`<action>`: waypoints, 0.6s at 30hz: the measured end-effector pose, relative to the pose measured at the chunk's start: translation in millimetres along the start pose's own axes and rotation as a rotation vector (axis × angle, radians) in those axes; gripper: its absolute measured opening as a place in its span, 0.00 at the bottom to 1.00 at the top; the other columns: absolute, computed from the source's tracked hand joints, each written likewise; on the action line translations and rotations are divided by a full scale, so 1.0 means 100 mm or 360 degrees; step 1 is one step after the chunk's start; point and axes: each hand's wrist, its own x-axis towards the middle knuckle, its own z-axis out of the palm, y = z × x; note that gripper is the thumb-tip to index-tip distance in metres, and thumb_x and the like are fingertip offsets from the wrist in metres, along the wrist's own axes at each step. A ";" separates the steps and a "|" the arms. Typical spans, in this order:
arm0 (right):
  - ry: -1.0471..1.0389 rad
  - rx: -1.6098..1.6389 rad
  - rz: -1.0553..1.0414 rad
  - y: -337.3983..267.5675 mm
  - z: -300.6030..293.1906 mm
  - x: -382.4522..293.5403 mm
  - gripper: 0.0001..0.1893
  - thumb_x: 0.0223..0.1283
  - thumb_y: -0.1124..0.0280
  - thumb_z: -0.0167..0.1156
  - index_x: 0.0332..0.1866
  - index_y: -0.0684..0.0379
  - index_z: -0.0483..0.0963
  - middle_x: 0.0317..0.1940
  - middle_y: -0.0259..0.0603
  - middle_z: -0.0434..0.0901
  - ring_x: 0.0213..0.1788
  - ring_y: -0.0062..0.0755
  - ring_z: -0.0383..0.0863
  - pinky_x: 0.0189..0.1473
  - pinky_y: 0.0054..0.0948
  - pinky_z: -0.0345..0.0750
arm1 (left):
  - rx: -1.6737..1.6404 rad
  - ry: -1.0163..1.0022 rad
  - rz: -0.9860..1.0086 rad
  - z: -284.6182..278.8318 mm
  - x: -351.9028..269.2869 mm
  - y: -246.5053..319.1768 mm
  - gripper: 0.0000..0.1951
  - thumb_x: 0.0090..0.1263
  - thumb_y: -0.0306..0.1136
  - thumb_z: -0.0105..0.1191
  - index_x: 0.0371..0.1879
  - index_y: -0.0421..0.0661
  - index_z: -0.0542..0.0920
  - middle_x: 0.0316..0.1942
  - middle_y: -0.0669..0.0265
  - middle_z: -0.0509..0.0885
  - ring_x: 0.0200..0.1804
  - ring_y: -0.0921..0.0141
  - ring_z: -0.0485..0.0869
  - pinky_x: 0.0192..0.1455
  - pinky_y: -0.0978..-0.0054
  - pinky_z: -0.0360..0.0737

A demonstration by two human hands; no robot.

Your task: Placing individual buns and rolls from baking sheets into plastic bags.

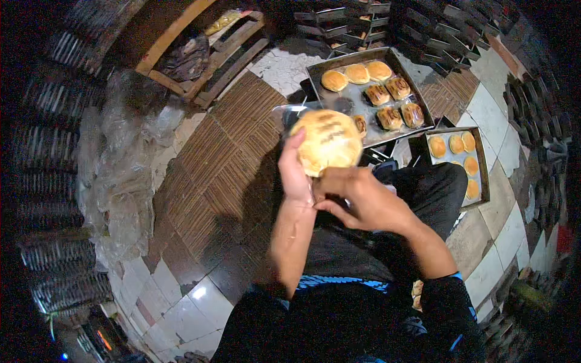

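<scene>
A round golden bun (327, 143) with dark marks on top rests on my left hand (294, 170), whose thumb lies along its left edge. What looks like clear plastic film shows around the bun's upper left. My right hand (358, 197), blurred, is just below the bun near my left wrist, its fingers bent; whether it pinches something is hidden. Beyond the bun, a metal baking tray (313, 81) holds several round buns (357, 73) and several plastic-wrapped buns (389, 118) with dark tops.
A smaller tray (485, 181) of round buns stands on the tiled floor at right, beside my knee. Crumpled clear plastic (125, 199) lies at left. A wooden frame (204, 84) stands at upper left. Stacks of metal trays (345, 22) line the surroundings.
</scene>
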 end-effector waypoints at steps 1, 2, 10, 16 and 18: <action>-0.0047 0.0139 -0.0084 -0.07 -0.01 0.01 0.06 0.53 0.76 0.63 0.33 0.64 0.74 0.28 0.44 0.77 0.32 0.49 0.78 0.37 0.37 0.76 | -0.0029 0.0121 -0.0008 -0.02 0.03 0.07 0.21 0.70 0.43 0.45 0.54 0.40 0.75 0.48 0.55 0.83 0.49 0.62 0.83 0.55 0.64 0.79; -0.0221 0.0348 -0.0084 -0.15 -0.14 0.00 0.05 0.54 0.76 0.63 0.33 0.64 0.75 0.27 0.43 0.77 0.31 0.47 0.78 0.36 0.37 0.75 | -0.0185 0.0086 -0.0147 -0.08 0.00 0.14 0.21 0.70 0.43 0.44 0.54 0.41 0.76 0.47 0.54 0.83 0.49 0.60 0.83 0.55 0.61 0.79; 0.0274 -0.0043 -0.0068 -0.34 -0.18 -0.30 0.17 0.53 0.69 0.69 0.47 0.63 0.78 0.53 0.55 0.75 0.53 0.48 0.77 0.49 0.36 0.77 | -0.0592 0.0502 -0.0319 -0.51 0.25 0.17 0.38 0.64 0.59 0.39 0.65 0.40 0.66 0.64 0.47 0.71 0.65 0.48 0.70 0.62 0.39 0.69; -0.0497 0.0293 0.0284 0.07 0.02 -0.47 0.10 0.61 0.73 0.60 0.45 0.64 0.80 0.38 0.50 0.82 0.39 0.44 0.84 0.43 0.38 0.79 | -0.0715 -0.0038 -0.0384 -0.49 0.19 0.11 0.40 0.67 0.66 0.38 0.65 0.43 0.69 0.63 0.50 0.73 0.63 0.51 0.74 0.59 0.42 0.75; 0.0122 0.0341 0.0245 -0.10 -0.12 -0.37 0.07 0.60 0.75 0.60 0.41 0.63 0.81 0.29 0.44 0.81 0.30 0.35 0.82 0.35 0.31 0.78 | -0.0743 -0.0200 -0.0341 -0.47 0.13 0.05 0.41 0.66 0.68 0.38 0.64 0.43 0.69 0.61 0.51 0.74 0.61 0.52 0.75 0.60 0.45 0.75</action>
